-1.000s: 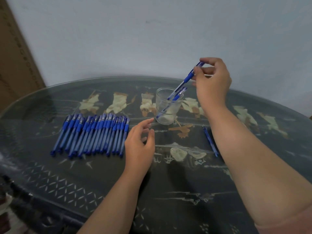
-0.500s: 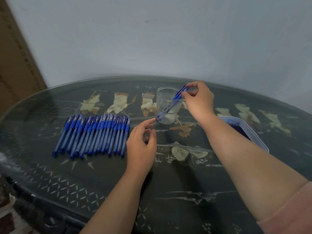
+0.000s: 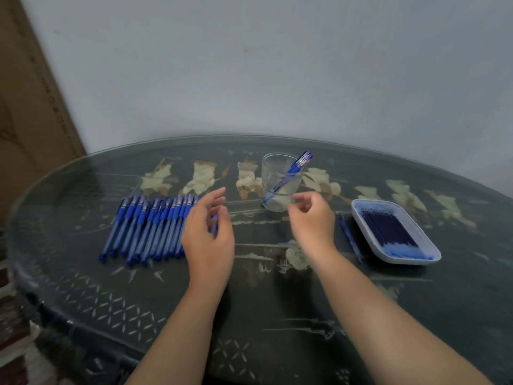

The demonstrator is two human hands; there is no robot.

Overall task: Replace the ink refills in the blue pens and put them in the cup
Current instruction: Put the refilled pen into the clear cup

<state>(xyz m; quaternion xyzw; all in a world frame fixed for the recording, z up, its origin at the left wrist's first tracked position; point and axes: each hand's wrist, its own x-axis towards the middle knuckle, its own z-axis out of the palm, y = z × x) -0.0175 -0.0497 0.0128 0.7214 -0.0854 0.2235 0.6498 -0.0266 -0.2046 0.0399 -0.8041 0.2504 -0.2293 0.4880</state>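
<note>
Two-odd pens lean in the cup; the rest wait in a row at L. L hand hovers over the row's R end, fingers loosely spread. R hand is empty by the cup, fingers loosely curled. Risk: R wrist may tip the cup or sweep the loose refill beside the tray. Free table lies nearer the front edge.

I count one glass cup at frame centre with two pens in it, one tray at right, its refills too packed to count, one loose blue stick beside it, and roughly fourteen capped pens at left.
</note>
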